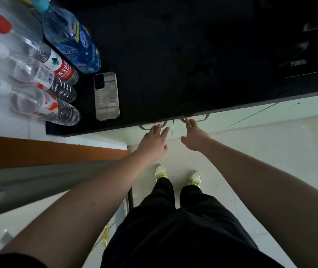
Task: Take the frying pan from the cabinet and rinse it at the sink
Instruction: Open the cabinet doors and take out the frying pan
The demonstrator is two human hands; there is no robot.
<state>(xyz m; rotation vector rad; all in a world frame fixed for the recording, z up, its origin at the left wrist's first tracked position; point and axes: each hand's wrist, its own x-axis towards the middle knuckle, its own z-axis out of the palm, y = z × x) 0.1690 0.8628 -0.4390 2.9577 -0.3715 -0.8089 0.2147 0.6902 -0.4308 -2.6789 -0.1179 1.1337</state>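
Two pale cabinet doors [173, 130] sit shut below the black countertop [173, 55], each with a metal handle. My left hand [154, 142] reaches up with straight fingers, its fingertips at the left handle [144, 127]. My right hand [195, 136] stretches likewise, fingertips touching the right handle [202, 118]. Neither hand is curled round a handle. No frying pan and no sink are in view.
A phone [106, 95] lies on the countertop near its front edge. Several water bottles [57, 74] stand at the left, one of them blue [71, 37]. A dark hob [309, 55] sits at the right. My feet in light shoes [177, 176] stand on the pale tiled floor.
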